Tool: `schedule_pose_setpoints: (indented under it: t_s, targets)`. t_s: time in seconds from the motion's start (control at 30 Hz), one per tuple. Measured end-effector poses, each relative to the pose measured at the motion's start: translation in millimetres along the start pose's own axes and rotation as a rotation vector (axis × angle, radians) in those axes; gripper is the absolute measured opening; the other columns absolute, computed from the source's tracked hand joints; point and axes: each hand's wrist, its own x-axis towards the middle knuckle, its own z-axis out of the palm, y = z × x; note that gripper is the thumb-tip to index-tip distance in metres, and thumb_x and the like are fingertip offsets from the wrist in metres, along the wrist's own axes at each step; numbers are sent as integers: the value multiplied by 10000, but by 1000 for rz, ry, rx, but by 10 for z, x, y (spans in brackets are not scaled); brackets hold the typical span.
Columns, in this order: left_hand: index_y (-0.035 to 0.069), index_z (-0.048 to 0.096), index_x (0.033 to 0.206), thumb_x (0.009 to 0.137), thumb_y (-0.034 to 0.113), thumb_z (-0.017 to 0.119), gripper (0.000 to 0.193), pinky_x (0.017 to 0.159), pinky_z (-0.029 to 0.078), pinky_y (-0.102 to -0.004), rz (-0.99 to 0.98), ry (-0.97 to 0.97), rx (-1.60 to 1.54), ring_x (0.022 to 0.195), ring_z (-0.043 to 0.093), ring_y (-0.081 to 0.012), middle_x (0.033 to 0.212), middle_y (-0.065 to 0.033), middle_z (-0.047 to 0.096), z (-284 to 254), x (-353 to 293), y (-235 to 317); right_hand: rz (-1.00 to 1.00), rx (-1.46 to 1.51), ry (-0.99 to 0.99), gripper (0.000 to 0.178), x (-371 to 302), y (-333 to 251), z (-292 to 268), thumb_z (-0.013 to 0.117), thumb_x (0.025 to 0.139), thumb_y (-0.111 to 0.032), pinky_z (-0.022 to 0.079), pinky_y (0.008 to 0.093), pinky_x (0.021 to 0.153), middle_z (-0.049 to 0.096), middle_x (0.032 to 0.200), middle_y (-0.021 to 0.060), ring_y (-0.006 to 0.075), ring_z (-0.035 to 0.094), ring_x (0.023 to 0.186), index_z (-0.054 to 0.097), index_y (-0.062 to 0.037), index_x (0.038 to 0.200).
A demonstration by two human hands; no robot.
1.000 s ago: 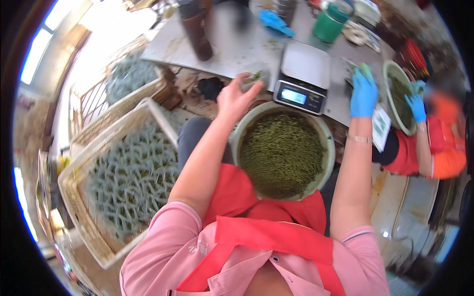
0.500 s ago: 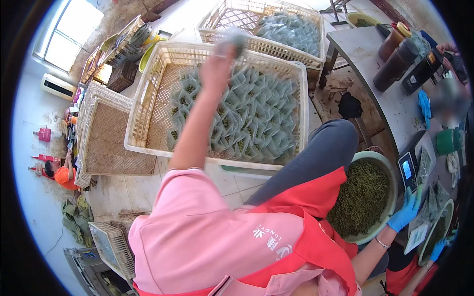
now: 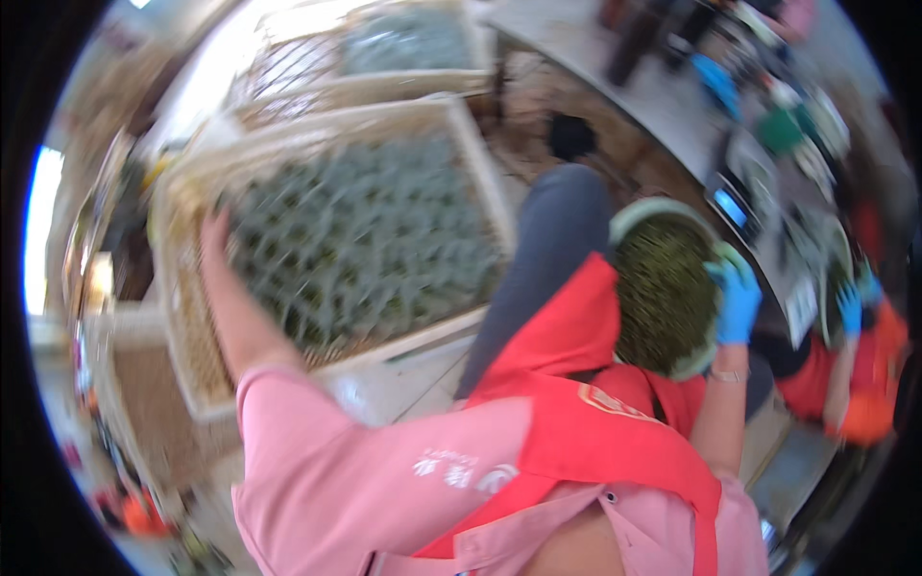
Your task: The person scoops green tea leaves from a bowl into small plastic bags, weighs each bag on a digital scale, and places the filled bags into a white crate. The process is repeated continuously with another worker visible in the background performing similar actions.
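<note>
My left hand (image 3: 217,230), bare, is down inside the cream plastic crate (image 3: 178,317), at the left edge of the rows of small clear bags (image 3: 365,235). The bags stand close together, with green granules showing in them. Motion smears its fingers, so I cannot make out whether a bag is between them. My right hand (image 3: 736,293), in a blue glove with green fingertips, is at the right rim of the pale green basin (image 3: 629,213). Its fingers are apart, over the heap of small green granules (image 3: 663,293), and nothing shows in them.
Behind the crate stands another crate (image 3: 360,86) with clear bags in it. A grey table (image 3: 576,43) on the right carries a scale with a lit display (image 3: 730,206) and dark bottles (image 3: 639,43). At far right a co-worker's blue-gloved hand (image 3: 849,305) is near another bowl.
The view has swung, shifting the scene left. My left hand has come down from above the crate's far side to its left part. My right hand has moved from beside the scale to the basin.
</note>
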Motion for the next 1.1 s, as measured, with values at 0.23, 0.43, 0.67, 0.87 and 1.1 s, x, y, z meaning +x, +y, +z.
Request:
schedule_pose_setpoints:
  t_s: [0.23, 0.43, 0.67, 0.87, 1.1]
  targets:
    - [42, 391, 1356, 850, 376, 512, 618, 1024, 313, -357, 84, -134, 206, 1229, 431, -279, 1333, -138, 464, 66, 304, 66, 22, -506, -61, 400, 18, 852, -156, 653, 795, -138, 488, 329, 837, 625, 1096, 164, 242, 629, 950, 573, -50, 1177]
    - [88, 439, 1327, 864, 433, 459, 578, 830, 453, -395, 306, 424, 907, 986, 596, -301, 1252, -146, 539, 244, 8, 786, 23, -962, -221, 327, -45, 965, 92, 641, 759, -272, 475, 435, 793, 599, 1048, 162, 353, 587, 927, 605, -123, 1047]
    - [118, 596, 1164, 830, 260, 623, 364, 880, 464, -340, 810, 26, 394, 963, 607, -206, 1091, -88, 646, 1885, -1652, 2952, 80, -789, -314, 308, -77, 439, -203, 672, 755, -350, 480, 405, 774, 652, 918, 151, 326, 615, 866, 673, -102, 938]
    - [172, 635, 1010, 794, 145, 609, 219, 572, 485, -381, 1400, -312, -129, 626, 615, -252, 692, -72, 623, 2802, -3590, 4457, -238, -794, 338, 322, 545, -63, -342, 556, 860, -260, 494, 422, 634, 640, 783, 180, 359, 624, 696, 576, -168, 1168]
    - [84, 404, 1322, 734, 216, 625, 642, 430, 461, -382, 1665, -385, 165, 436, 570, -232, 557, -58, 572, 3671, -4938, 5621, -70, -893, 389, 327, 1002, 146, -429, 449, 875, -358, 475, 499, 629, 628, 746, 208, 404, 608, 696, 555, -163, 1115]
